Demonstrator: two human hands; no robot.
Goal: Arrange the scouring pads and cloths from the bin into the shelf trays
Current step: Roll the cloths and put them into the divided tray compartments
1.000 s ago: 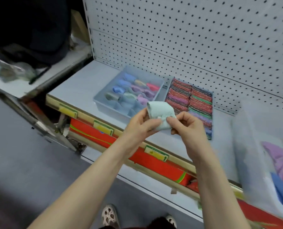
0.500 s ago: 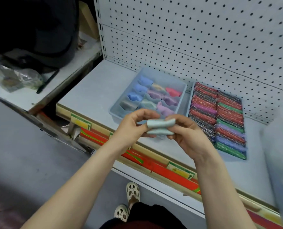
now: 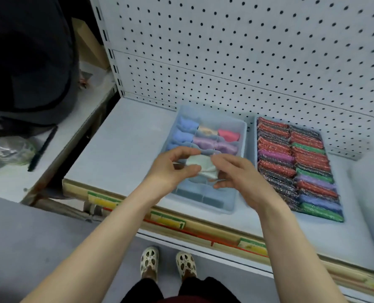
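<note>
The left hand (image 3: 170, 169) and the right hand (image 3: 236, 173) both hold one small pale green cloth (image 3: 201, 166). Each hand pinches an end of it with thumb and fingers curled round, so neither hand is free. The cloth is up in the air between the two hands, right over the middle of the clear divided tray (image 3: 239, 136) on the shelf (image 3: 124, 145). The cloth looks soft and folded into a little bundle, with creases where the fingers squeeze it. Its long side runs from left to right, from one hand to the other. The tray has many small boxes inside. The far boxes hold rolled cloths in blue, purple, tan and pink. The near boxes, just below and in front of the hands, look like they have nothing in them yet. So the spot for this cloth seems to be straight down and a bit nearer to the person. Both hands are about as close to it as each other. To the right of this tray, just beside it, is a tray of scouring pads (image 3: 295, 162), shiny and red, green and purple, packed in two rows.
</note>
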